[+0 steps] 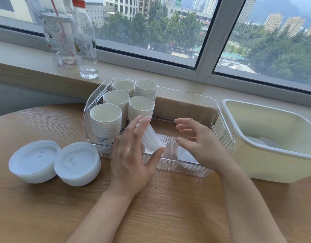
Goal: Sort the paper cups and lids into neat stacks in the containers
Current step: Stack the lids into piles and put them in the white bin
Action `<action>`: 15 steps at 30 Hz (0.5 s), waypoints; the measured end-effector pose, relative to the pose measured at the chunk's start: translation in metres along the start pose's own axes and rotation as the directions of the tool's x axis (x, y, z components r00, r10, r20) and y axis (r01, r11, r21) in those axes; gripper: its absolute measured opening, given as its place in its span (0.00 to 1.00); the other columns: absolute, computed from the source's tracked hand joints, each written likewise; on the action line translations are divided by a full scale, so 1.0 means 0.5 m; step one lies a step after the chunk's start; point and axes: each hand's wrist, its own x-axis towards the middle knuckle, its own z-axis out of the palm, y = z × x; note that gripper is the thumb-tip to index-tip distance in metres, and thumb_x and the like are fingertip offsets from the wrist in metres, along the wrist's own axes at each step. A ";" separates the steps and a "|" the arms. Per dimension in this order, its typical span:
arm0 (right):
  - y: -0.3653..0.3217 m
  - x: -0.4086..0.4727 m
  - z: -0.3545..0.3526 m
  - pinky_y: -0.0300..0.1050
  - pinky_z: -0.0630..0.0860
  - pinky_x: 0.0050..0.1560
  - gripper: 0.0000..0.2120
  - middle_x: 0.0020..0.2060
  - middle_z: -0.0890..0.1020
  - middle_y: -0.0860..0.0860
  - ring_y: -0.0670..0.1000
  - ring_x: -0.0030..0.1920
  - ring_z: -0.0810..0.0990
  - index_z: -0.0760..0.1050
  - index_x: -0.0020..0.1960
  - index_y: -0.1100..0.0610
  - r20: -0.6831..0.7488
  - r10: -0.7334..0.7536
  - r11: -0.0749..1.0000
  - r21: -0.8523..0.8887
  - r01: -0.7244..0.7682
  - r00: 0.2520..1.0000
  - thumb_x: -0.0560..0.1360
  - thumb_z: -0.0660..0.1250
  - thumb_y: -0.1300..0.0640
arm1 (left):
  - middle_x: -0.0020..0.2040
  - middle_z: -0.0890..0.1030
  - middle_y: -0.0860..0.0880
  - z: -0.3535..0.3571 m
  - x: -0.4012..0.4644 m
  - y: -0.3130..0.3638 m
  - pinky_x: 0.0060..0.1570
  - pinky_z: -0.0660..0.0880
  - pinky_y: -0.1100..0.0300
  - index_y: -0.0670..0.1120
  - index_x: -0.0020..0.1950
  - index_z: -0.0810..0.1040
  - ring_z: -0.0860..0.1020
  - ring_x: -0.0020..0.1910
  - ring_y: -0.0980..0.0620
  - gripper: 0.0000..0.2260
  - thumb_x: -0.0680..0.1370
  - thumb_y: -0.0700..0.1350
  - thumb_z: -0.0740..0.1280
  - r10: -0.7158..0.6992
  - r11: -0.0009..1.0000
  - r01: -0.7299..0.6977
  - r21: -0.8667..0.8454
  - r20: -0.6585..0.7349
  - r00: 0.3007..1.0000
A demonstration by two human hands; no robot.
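A clear ribbed container (177,165) stands on the wooden table. Several stacks of white paper cups (106,120) fill its left part. My left hand (131,155) grips a tilted stack of white lids (150,137) over the container's middle. My right hand (198,142) hovers just right of it, fingers apart and holding nothing. Below that hand, more white lids (184,156) lie in the container's front right corner. Two stacks of white lids (33,160) (77,162) sit on the table left of the container.
A cream plastic bin (267,155) stands to the right with a few lids (263,142) at its bottom. A water bottle (86,39) and a bagged plastic cup (60,37) stand on the window sill behind.
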 end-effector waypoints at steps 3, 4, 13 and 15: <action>-0.003 0.001 0.008 0.47 0.70 0.75 0.23 0.69 0.78 0.42 0.44 0.70 0.75 0.72 0.74 0.43 0.101 0.084 0.966 -0.251 -0.057 0.991 0.81 0.70 0.55 | 0.76 0.74 0.44 0.003 0.000 0.001 0.68 0.71 0.49 0.48 0.79 0.64 0.74 0.73 0.46 0.32 0.79 0.57 0.70 -0.005 1.000 0.005 0.000 0.002 1.000; -0.005 0.001 0.010 0.48 0.69 0.75 0.24 0.71 0.77 0.43 0.46 0.72 0.73 0.71 0.75 0.43 0.117 0.118 0.951 -0.301 -0.078 0.986 0.81 0.70 0.55 | 0.76 0.74 0.45 0.003 -0.001 0.001 0.68 0.71 0.50 0.48 0.79 0.64 0.74 0.73 0.47 0.32 0.79 0.57 0.71 -0.007 1.000 0.007 0.001 0.003 1.000; -0.003 0.004 0.008 0.44 0.75 0.65 0.31 0.69 0.77 0.45 0.48 0.68 0.76 0.71 0.75 0.42 0.136 0.212 0.943 -0.289 -0.166 0.968 0.74 0.76 0.52 | 0.75 0.74 0.46 0.003 0.000 0.000 0.69 0.68 0.56 0.48 0.79 0.65 0.74 0.73 0.48 0.33 0.79 0.57 0.71 -0.005 1.000 0.005 0.012 0.010 1.000; 0.005 0.007 0.010 0.41 0.76 0.61 0.30 0.65 0.78 0.43 0.45 0.65 0.77 0.73 0.73 0.41 0.146 0.202 0.956 -0.244 -0.163 0.968 0.74 0.76 0.55 | 0.75 0.74 0.46 0.003 -0.001 -0.001 0.69 0.68 0.56 0.48 0.79 0.65 0.74 0.73 0.48 0.33 0.79 0.57 0.72 -0.003 1.000 0.002 0.016 0.013 1.000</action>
